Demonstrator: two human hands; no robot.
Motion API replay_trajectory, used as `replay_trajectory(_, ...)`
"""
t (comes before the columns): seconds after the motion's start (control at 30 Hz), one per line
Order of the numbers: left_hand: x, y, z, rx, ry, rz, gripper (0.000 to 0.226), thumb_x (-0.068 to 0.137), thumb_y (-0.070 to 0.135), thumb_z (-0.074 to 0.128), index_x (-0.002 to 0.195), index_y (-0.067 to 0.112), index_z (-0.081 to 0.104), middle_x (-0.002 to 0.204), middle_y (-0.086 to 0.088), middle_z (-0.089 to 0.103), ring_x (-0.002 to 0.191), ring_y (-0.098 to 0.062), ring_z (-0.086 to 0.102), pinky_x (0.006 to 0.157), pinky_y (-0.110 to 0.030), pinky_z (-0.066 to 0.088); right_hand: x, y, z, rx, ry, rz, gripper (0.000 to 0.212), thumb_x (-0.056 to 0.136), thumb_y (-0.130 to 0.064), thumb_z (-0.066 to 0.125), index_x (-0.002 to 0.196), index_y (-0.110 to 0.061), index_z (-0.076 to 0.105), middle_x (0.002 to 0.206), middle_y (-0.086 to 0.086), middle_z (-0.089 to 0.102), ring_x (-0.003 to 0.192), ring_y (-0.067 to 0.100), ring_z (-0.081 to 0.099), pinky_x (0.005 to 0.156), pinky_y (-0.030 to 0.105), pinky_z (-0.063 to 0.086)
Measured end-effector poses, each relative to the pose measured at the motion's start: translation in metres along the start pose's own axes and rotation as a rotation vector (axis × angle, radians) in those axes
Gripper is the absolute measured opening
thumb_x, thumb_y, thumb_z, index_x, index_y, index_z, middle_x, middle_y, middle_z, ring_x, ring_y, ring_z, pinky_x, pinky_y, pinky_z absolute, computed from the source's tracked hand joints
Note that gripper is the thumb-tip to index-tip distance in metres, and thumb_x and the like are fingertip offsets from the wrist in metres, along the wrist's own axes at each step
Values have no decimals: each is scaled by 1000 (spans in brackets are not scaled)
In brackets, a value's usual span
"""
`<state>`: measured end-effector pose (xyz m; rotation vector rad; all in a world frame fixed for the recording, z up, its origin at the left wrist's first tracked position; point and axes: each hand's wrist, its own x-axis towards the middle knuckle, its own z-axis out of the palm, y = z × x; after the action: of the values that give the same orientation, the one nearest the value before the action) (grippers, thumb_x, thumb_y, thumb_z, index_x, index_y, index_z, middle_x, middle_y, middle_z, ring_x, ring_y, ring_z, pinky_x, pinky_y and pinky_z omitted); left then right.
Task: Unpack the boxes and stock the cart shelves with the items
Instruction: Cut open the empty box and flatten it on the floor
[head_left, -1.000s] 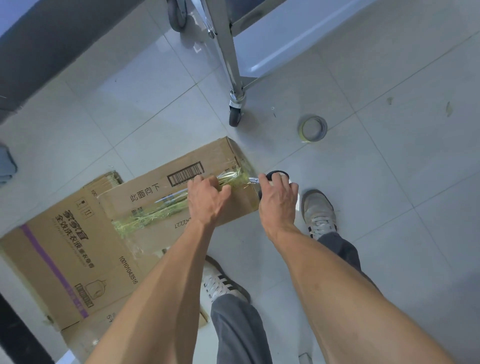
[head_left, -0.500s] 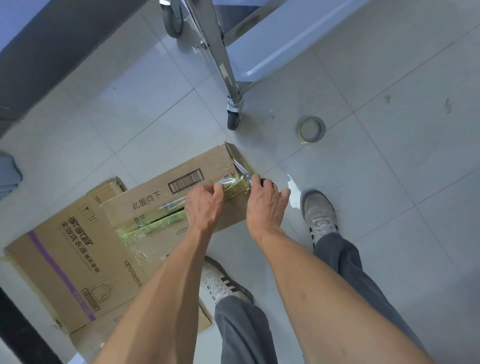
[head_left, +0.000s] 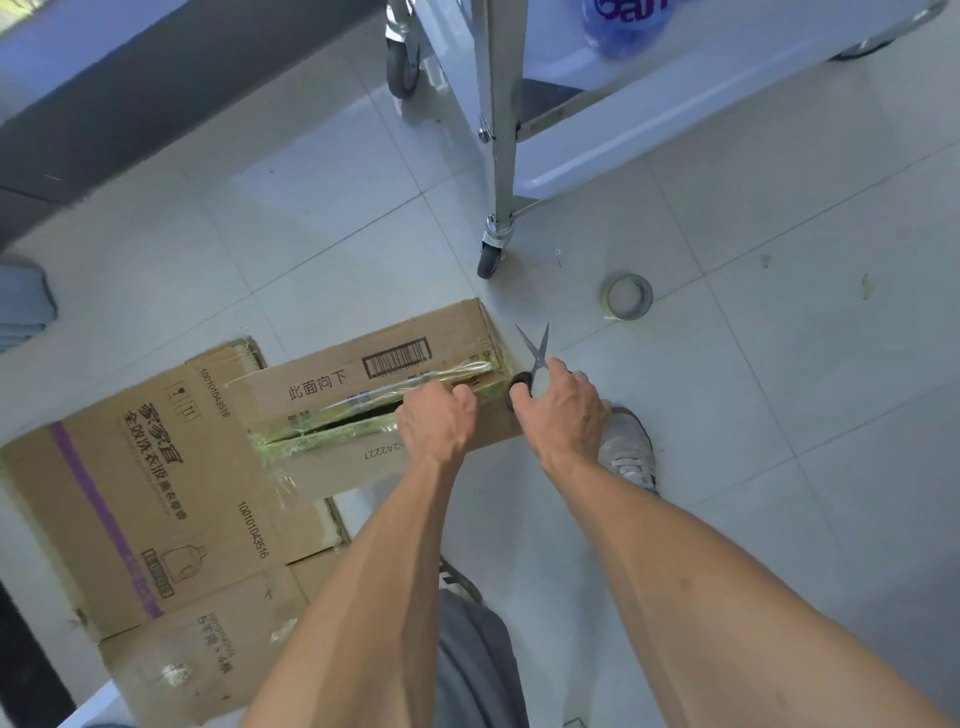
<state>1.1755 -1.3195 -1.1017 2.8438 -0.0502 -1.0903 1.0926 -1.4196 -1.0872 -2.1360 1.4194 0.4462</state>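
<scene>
Both hands busy at the taped brown cardboard box (head_left: 363, 384) beside the cart's caster: left hand (head_left: 436, 421) grips its slit seam, right hand (head_left: 563, 410) holds grey-bladed scissors (head_left: 535, 353) just off its corner; unsealing step, next probably pull flaps apart.

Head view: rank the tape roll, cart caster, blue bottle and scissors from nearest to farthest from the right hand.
1. Scissors: held in the right hand, blades pointing away.
2. Tape roll: on the floor just beyond the hand, slightly right.
3. Cart caster: beyond the hand, slightly left; only a little farther than the tape.
4. Blue bottle: on the cart shelf, top edge.
</scene>
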Motion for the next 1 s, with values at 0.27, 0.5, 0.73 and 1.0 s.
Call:
replay_trajectory(0.27,-10,-63,-30,-182,209,-191,34,90,11,50,122,11,61,117,-11,60,108,-28,55,93,-39,45,-14,-66,-6,52,-316,-228,37,75,-45,61,104,-25,50,85,4,61,82,30,57,68,33,43)
replay_trajectory(0.5,-8,-194,-49,-387,277,-577,32,89,7,53,120,8,58,118,-15,58,107,-31,55,87,-40,39,-87,-116,71,1,-537,-307,28,73,-44,64,93,-28,54,86,2,63,84,27,58,66,31,44)
replay_trajectory(0.73,8,-298,-100,-350,293,-503,40,91,4,49,130,9,53,126,-13,58,110,-28,56,84,-33,36,-186,-159,161,-64,-635,-268,38,81,-46,60,106,-20,49,92,7,61,88,29,58,69,34,47)
replay_trajectory(1.0,40,-328,-135,-239,203,-353,48,92,6,45,139,13,45,125,-13,61,105,-28,61,89,-37,47,-232,-202,219,47,-575,-131,42,79,-45,62,109,-17,50,97,10,59,91,30,57,74,33,46)
